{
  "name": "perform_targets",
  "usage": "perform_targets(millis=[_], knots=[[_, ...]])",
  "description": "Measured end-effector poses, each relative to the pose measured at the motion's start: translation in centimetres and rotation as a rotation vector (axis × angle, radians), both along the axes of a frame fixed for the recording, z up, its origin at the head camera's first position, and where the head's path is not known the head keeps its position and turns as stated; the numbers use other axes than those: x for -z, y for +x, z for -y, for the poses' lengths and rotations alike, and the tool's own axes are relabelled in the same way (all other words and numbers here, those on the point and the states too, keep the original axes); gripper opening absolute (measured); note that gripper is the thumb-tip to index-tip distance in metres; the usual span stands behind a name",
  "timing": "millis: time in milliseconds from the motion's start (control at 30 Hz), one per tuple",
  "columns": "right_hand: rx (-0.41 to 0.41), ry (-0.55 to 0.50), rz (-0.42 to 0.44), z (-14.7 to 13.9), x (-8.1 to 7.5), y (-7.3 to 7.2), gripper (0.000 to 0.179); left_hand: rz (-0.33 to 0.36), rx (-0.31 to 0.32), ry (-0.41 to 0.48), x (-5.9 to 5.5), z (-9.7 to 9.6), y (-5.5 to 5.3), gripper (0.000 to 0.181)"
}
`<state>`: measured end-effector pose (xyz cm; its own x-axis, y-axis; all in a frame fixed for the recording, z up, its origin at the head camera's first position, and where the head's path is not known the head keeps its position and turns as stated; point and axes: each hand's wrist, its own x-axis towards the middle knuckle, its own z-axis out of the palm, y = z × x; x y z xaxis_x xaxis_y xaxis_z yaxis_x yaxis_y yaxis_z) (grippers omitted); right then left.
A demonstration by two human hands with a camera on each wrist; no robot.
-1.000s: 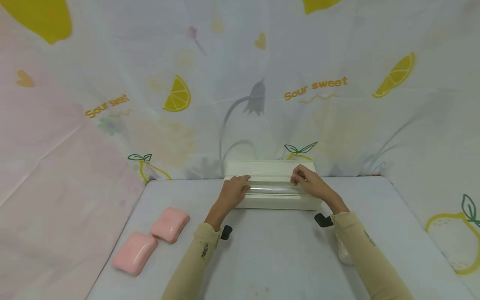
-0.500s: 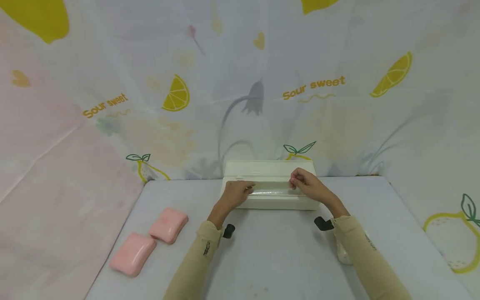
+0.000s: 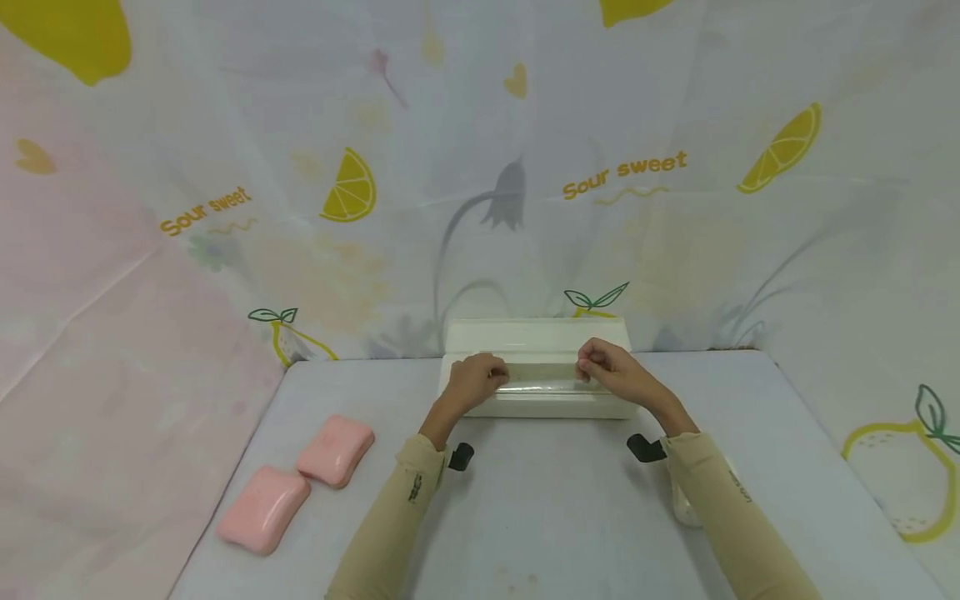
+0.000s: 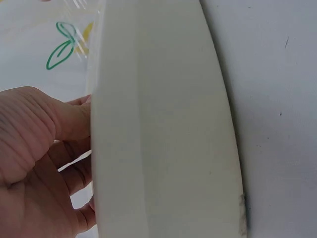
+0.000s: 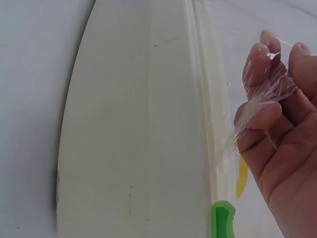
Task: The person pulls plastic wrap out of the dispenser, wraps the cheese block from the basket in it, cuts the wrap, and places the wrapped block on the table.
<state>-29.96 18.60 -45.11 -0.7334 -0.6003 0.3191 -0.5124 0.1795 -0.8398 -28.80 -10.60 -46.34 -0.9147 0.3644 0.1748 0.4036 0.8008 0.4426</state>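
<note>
- A broad bench with a white cover (image 3: 555, 508) is set under everything, and the work is done near its back edge.
- A long, cream-white box that looks like hard plastic (image 3: 555, 407) is placed on it, with its lid tipped up at the back. The box is likely stiff and fairly light, with smooth sides that could slide. It would best be held by its two ends or pressed down along its front.
- A thin, see-through sheet of shiny plastic film (image 5: 280, 84) is seen over the box, between the hands. Hardly any weight is to be expected. It is floppy, and could be torn, or stuck to itself, with ease. It would best be taken by its two corners and kept flat; near the right corner it is already bunched up.
- The right hand (image 5: 292, 116) is curled, and the film is pinched between its thumb and fingers, with some draped over the fingertips.
- The left hand (image 3: 474, 382) is bent at the box's other end. Its fingertips are hidden by the box edge, so whether film is held there cannot be told.
- A small, bright green piece (image 5: 223, 220) is seen at the box's edge.
</note>
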Motion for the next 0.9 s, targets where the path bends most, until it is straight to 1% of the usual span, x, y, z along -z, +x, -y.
perform_targets(millis=[67, 167, 300, 400, 467, 533, 600, 667, 700, 833, 900], knots=[[0.004, 0.014, -0.004, 0.1, -0.2, 0.1, 0.006, -0.021, 0.013, -0.013, -0.1, -0.2, 0.1, 0.006], [0.064, 0.048, -0.012, 0.2, -0.7, 0.6, 0.006, -0.043, 0.033, -0.031, -0.5, -0.5, 0.3, 0.007], [0.177, 0.098, -0.016, 0.7, -2.3, 2.0, 0.008, -0.1, 0.007, -0.074, -0.9, -0.9, 0.4, 0.006], [0.233, 0.123, -0.003, 1.0, -3.0, 2.8, 0.007, -0.168, 0.0, -0.113, -1.2, -1.0, 0.3, 0.002], [0.256, 0.13, 0.014, 1.0, -3.0, 2.9, 0.006, -0.203, 0.012, -0.136, -1.2, -1.1, 0.2, 0.003], [0.261, 0.132, 0.014, 0.8, -2.2, 2.5, 0.007, -0.219, 0.028, -0.144, -1.3, -1.2, 0.3, 0.005], [0.262, 0.137, 0.025, 0.5, -1.6, 1.9, 0.01, -0.201, 0.037, -0.134, -1.3, -1.2, 0.4, 0.004], [0.247, 0.159, 0.019, 0.1, -0.9, 1.2, 0.015, -0.165, 0.039, -0.109, -1.3, -1.2, 0.5, 0.002], [0.234, 0.172, 0.016, 0.0, -0.6, 0.9, 0.018, -0.143, 0.045, -0.094, -1.3, -1.1, 0.6, 0.004], [0.162, 0.217, 0.039, -0.4, -0.3, 0.4, 0.025, -0.057, 0.095, -0.057, -0.9, -0.7, 0.9, 0.017], [0.12, 0.23, 0.052, -0.6, -0.3, 0.4, 0.026, -0.03, 0.129, -0.041, -0.8, -0.3, 1.2, 0.02]])
